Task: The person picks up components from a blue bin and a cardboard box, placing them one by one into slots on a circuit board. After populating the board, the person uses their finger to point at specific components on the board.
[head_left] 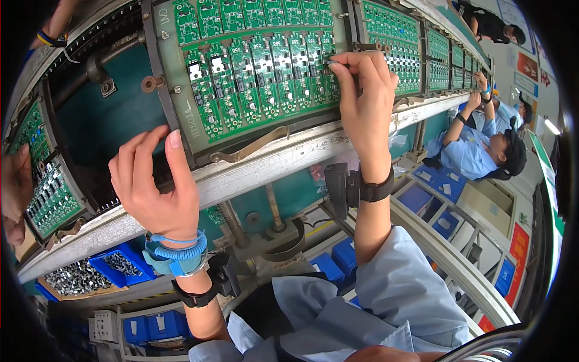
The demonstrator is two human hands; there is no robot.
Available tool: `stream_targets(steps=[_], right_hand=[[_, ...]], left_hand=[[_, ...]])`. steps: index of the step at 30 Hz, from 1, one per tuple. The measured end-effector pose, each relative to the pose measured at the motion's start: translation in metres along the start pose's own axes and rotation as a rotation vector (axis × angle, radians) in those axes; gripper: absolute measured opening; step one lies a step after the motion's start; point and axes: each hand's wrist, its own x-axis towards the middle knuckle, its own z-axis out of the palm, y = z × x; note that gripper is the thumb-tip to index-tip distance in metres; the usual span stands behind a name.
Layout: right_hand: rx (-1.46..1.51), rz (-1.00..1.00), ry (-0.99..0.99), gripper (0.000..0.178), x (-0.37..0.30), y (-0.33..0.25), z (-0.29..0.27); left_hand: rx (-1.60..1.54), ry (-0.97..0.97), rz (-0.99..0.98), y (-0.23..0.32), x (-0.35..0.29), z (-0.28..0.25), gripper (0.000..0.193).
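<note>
Because the dark part (332, 62) looks small, the right hand (369, 90) pinches it by fingertips; the left hand (155, 196) spreads at the frame (171, 111).

Lettering (192, 122) on carrier plate (176, 67), red wall sign (527, 66)

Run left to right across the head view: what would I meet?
Leftmost green circuit-board panel → left hand → curved metal strip → right hand → nearer blue-shirted co-worker.
</note>
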Motion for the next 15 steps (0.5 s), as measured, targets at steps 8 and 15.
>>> stream_targets(steps=[8,15], right_hand=[[-0.063,-0.013,0.049,0.004,0.002,-0.01,-0.004],[-0.014,0.03,-0.047,0.006,0.008,-0.015,-0.016]], left_hand=[[0.002,-0.001,-0.018,0.001,-0.001,-0.002,0.01],[0.005,0.009,-0.008,-0.004,0.0,-0.006,0.011]])
